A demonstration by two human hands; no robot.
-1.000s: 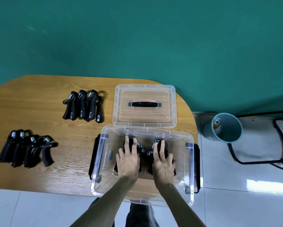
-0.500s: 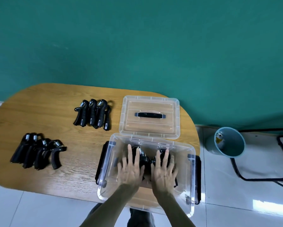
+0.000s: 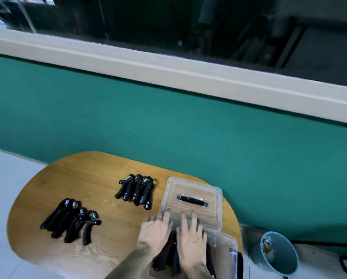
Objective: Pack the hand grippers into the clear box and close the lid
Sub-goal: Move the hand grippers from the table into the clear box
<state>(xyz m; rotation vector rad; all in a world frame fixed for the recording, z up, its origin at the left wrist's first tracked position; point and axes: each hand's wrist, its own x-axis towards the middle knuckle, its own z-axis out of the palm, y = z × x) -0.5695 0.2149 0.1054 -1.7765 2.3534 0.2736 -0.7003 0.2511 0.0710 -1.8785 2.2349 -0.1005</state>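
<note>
- Pressing both palms flat over the clear box (image 3: pixel 222 250): my left hand (image 3: pixel 155 233) and right hand (image 3: pixel 192 241) lie side by side, fingers spread, neither clenched nor gripping anything.
- Black hand grippers in the box (image 3: pixel 169 256) sit directly under my palms.
- Lid (image 3: pixel 192 202) lies off the box, just beyond my fingertips (image 3: pixel 193 213), handle up.
- Three loose grippers (image 3: pixel 136 191) lie beyond and left of my left hand; a larger pile (image 3: pixel 71 220) lies well left on the wooden table (image 3: pixel 92 178).

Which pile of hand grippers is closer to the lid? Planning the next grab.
The three-gripper pile lies right beside the lid; the other pile lies further left.
</note>
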